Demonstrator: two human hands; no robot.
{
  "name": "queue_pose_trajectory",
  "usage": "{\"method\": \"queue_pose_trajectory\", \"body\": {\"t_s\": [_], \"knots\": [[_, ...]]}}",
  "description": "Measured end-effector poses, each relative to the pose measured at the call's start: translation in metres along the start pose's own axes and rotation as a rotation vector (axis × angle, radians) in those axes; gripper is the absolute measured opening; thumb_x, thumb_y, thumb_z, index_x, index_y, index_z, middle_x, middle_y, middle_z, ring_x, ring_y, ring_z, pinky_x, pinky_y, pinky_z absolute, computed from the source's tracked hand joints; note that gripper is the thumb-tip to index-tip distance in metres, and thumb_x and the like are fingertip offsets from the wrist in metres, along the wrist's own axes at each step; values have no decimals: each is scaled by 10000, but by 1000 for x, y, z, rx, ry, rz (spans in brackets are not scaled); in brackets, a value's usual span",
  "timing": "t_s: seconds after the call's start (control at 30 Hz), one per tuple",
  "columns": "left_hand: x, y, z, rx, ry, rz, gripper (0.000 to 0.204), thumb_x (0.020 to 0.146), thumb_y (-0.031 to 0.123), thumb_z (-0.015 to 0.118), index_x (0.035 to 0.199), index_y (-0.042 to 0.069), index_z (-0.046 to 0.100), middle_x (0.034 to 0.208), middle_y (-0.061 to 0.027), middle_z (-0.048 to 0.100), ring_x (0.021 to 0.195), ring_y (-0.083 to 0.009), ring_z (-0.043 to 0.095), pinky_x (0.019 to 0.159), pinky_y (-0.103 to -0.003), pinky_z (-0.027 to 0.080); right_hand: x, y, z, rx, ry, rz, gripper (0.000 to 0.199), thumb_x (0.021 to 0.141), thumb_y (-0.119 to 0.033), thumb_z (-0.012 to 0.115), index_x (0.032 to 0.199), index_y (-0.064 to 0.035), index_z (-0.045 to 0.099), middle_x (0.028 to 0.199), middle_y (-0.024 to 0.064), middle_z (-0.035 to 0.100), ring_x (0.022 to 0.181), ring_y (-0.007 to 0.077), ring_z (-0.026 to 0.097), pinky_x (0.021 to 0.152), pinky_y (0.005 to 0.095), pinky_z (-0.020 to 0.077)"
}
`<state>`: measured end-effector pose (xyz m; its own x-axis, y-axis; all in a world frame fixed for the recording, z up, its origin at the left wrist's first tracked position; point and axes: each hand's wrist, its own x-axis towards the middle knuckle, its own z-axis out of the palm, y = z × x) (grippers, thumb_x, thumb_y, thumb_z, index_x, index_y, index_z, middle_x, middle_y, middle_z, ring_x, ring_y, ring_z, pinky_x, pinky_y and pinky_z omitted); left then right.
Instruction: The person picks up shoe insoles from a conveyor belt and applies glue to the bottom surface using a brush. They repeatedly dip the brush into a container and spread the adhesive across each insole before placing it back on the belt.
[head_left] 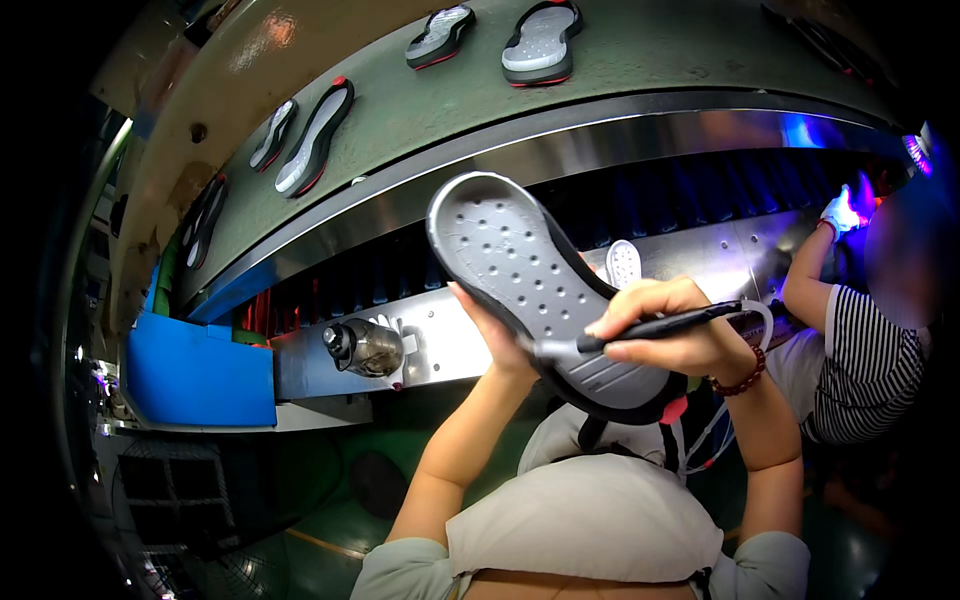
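Observation:
A shoe sole (515,262) with a grey dimpled inside, a black rim and a red tab at its near end is held tilted in front of me. My left hand (497,335) grips it by the left edge, most of the fingers hidden behind it. In my right hand (672,325) is a black-handled brush (690,319), held like a pen, with a pale tube running from its back end. The brush's light, slightly blurred tip touches or hovers just above the sole's inner face; I cannot tell which. A beaded bracelet circles my right wrist.
Beyond a metal rail, a green conveyor belt (420,110) carries several soles. A metal shelf (440,335) holds a dark-lidded bottle (364,347); a small light sole (623,263) lies behind my right hand. A blue box (205,370) stands left. A striped-shirted co-worker (870,370) works at right.

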<state>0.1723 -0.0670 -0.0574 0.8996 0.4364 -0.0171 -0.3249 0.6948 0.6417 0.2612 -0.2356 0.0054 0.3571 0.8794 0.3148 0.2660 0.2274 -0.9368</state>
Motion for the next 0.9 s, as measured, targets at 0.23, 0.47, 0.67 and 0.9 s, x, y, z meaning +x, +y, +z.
{"method": "queue_pose_trajectory", "body": {"t_s": [0.23,0.47,0.67,0.9], "knots": [[10,12,15,-47,-103,49,962,714,788,222,1295,26,298,1206,-226,441,1065,-361,474,930,-464,373,-10,0,-6,130,50,167,166,728,-23,656,888,18,641,820,60,648,754,72,576,661,193,457],[21,22,11,10,20,142,904,757,748,201,1287,24,309,1167,-227,470,1034,-355,498,916,-455,390,-24,3,-11,306,114,185,145,730,24,635,874,35,630,896,102,641,779,119,592,722,246,479],[24,36,9,48,33,134,853,790,712,185,1287,31,317,1171,-205,484,1021,-350,516,902,-450,411,-33,7,-17,443,-1,199,142,721,26,648,861,33,632,887,128,642,762,135,609,646,223,488],[29,47,0,18,-14,51,756,825,666,224,1267,70,367,1178,-112,489,1026,-240,506,893,-352,419,-34,9,-15,217,-94,103,164,699,14,665,862,20,645,867,136,636,823,186,604,742,273,473]]}}
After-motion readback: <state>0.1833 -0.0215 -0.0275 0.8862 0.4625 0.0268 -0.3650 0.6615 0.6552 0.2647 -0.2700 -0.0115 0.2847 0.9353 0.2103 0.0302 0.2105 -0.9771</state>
